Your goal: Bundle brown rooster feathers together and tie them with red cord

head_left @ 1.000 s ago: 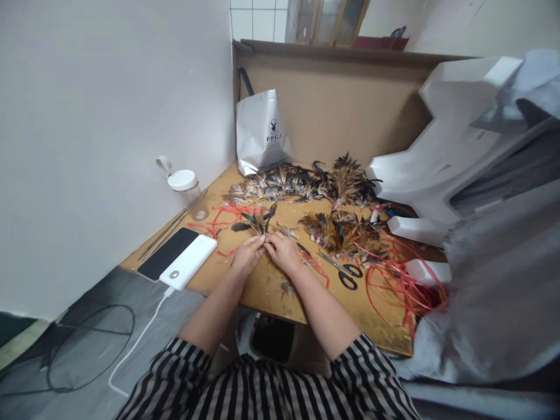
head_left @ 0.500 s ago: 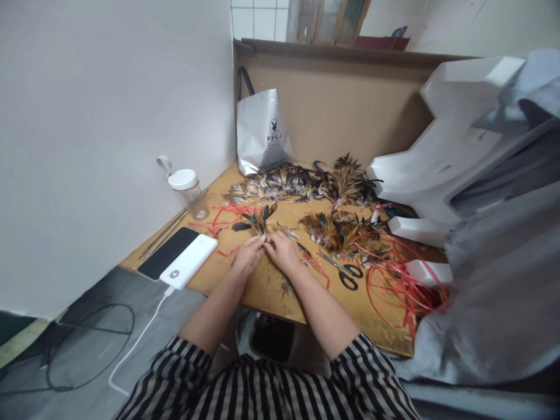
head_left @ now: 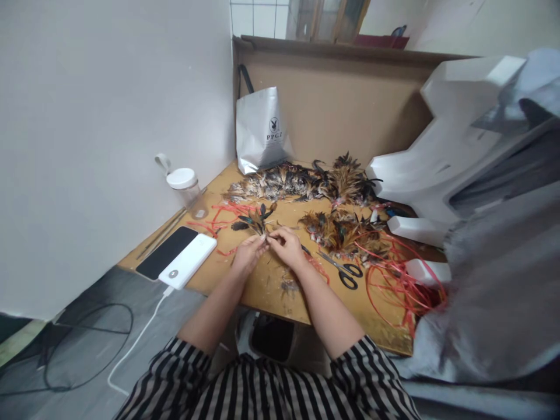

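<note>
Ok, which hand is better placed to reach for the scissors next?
Probably the right hand: the scissors lie on its side, nearer to it, while the left hand is farther off, holding the bunch of feathers.

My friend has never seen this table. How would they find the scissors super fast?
Find the wooden table, then the person's right hand. Between that hand and the big tangle of red strips on the right, on the near side of a brown feather pile, lie the scissors. Unlike their neighbours, they have two black ring handles and grey blades.
</note>
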Available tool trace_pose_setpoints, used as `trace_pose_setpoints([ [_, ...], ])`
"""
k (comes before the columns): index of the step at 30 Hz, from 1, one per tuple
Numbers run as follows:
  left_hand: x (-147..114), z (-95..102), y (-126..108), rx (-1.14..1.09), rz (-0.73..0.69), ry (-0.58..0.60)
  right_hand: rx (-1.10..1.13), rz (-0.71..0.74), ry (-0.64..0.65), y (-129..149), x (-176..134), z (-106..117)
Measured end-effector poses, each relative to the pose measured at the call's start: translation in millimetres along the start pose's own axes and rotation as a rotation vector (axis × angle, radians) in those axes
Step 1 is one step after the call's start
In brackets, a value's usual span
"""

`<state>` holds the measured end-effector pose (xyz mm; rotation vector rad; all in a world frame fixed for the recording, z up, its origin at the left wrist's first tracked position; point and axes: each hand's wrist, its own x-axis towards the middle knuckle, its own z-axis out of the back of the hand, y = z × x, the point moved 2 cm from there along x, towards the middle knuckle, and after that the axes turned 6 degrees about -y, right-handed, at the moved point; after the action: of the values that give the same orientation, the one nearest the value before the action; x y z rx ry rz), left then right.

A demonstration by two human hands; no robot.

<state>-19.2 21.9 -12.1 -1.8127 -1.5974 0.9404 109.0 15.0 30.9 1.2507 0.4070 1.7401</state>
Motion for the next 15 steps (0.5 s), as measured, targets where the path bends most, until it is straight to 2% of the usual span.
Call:
trace_pose_setpoints([
  [4,0.2,0.0,3.9,0.21,-0.012,0.05,0.209,-0.127,-0.062,-9.2,2.5,-3.6],
  [11,-2.1,-2.9,3.8,0.395,-0.069,0.039,0.407,-0.308,-0.006,-14.6,2.9,-9.2],
  [13,-3.4,-4.0,2.9,0.426,-0.086,0.032,0.39,-0.282,-0.01,-14.2,2.6,-8.7],
  [15,-4.1,-5.1,1.8,0.455,-0.118,0.025,0.32,-0.195,-0.04,-12.4,2.1,-7.6],
])
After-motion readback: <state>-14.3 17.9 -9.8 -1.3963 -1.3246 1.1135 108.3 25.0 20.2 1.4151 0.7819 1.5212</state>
